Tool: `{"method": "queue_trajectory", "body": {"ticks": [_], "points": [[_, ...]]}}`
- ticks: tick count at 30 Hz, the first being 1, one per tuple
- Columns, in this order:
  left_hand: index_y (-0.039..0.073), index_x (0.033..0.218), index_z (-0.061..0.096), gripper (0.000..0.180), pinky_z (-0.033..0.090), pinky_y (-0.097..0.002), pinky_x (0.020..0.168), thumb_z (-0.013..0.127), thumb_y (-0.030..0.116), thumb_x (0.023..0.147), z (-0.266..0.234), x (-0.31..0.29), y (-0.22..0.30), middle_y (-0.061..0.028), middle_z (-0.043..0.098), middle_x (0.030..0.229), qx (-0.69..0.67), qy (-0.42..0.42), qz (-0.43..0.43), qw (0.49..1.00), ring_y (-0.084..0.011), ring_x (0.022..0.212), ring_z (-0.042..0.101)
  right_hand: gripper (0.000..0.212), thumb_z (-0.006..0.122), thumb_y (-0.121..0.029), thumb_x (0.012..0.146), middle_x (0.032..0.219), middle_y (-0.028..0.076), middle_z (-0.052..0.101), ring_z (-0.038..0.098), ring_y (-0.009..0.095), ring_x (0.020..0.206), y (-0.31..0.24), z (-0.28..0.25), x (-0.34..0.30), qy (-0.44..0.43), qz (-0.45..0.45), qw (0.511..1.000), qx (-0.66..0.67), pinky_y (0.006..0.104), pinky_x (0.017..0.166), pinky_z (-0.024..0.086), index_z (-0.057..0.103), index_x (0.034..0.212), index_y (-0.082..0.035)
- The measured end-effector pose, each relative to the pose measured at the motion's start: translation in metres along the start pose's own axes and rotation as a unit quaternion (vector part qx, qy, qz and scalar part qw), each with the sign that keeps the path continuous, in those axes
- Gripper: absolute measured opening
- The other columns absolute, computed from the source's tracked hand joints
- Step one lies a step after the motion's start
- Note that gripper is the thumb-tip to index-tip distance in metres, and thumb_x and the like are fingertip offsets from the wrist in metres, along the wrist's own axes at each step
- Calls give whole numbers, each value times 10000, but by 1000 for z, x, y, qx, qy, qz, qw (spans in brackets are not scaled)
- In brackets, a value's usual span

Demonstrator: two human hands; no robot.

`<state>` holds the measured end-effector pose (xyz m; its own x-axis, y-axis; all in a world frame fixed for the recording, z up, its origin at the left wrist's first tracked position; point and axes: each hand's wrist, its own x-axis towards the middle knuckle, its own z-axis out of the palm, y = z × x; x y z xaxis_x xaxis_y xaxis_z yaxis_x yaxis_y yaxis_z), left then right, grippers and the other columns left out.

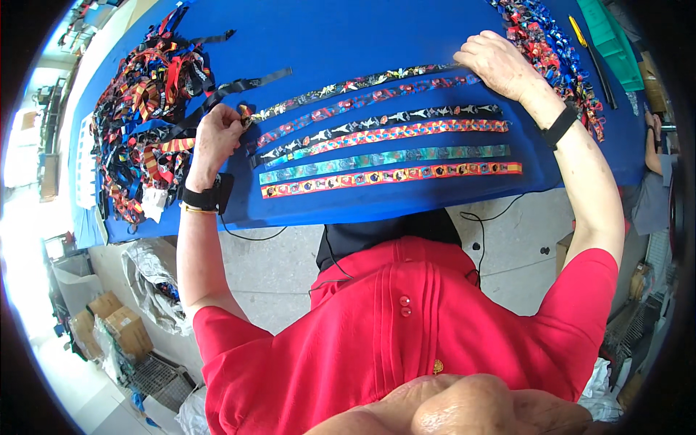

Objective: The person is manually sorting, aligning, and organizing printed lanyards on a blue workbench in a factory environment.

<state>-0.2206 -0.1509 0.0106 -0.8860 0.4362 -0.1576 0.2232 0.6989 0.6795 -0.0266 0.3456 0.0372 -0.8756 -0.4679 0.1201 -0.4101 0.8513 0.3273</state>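
Note:
My left hand (216, 139) is closed in a pinch on the left end of a black patterned strap (362, 85) with yellow and white figures. At that strap's other end is my right hand (499, 64), its fingers curled together over the tip. Between my hands the strap runs nearly straight. Nearer to me lie several flat printed straps in rows: a blue and red strap (370, 104), a black and white strap (391, 118), a red, yellow and blue strap (413, 133), a teal strap (395, 157) and a yellow and red strap (395, 176).
A tangled heap of straps (148, 109) covers the left of the blue table (362, 36). Bunched red and blue straps (540, 51) lie at the far right, beside a black and yellow tool (591, 61) and green fabric (612, 43). Cardboard boxes (125, 330) stand on the floor.

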Motion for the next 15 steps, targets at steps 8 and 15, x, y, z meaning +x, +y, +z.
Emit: {"method": "queue_trajectory", "body": {"ticks": [8,15], "points": [[-5,945,663,108,498,-288,512,610,73,892,4,-2,5,-77,674,704,58,37,15,998,-132,557,639,477,573,29,889,1294,111,662,602,253,1237,-12,8,-13,-70,108,992,-13,397,1056,454,602,1358,-56],[-10,962,682,129,530,-302,583,615,75,892,-1,-10,6,-104,698,745,63,41,13,997,-166,613,671,577,531,77,879,1412,126,606,549,272,1334,-15,8,-33,-85,169,982,6,429,1122,416,551,1433,-85]]}}
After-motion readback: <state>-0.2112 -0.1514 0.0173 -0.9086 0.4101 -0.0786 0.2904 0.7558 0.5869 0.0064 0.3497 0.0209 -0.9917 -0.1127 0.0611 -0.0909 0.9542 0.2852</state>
